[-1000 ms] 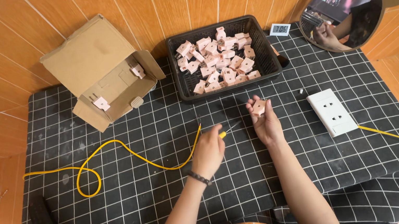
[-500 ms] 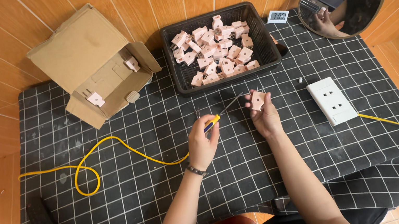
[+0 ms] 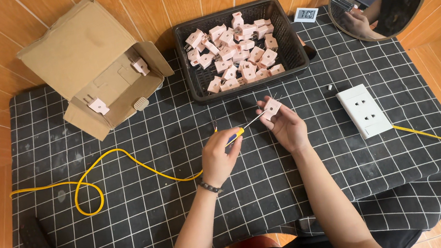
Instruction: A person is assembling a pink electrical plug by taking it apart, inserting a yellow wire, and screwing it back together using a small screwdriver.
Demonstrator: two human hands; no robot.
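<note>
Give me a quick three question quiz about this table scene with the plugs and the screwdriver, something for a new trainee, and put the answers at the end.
1. True or false: the left hand holds a screwdriver whose tip meets the pink plug in the right hand.
2. Multiple choice: where does the heap of loose pink plugs lie? A) in the cardboard box B) in the black basket C) on the white socket block
3. Fill in: the loose loop on the checked cloth is made by a ____ cable.

Key: 1 true; 2 B; 3 yellow.
</note>
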